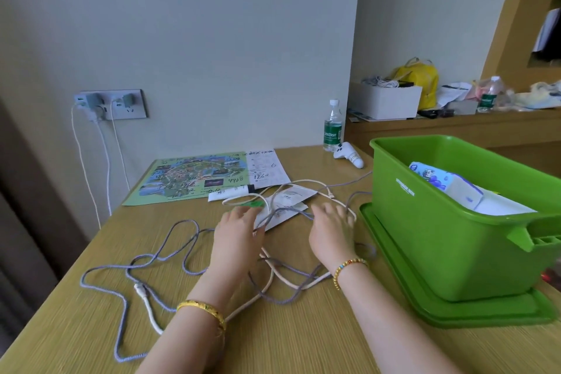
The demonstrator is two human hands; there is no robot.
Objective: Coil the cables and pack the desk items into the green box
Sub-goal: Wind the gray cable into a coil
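Hands (pixel 238 229) (pixel 332 226) palm-down over cables (pixel 170 255)

Wooden desk (pixel 273 340) carrying tangled grey cable (pixel 121 267) and white cable (pixel 148 307) at centre, illustrated map (pixel 188 179), handwritten sheet (pixel 267 168), white tube (pixel 230 192), water bottle (pixel 332 127), white controller (pixel 349 154), green lid (pixel 455 310) at right

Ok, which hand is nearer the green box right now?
Right. The right hand lies on the tangled cables beside the green box, apart from it. The left hand is farther left, by the papers.
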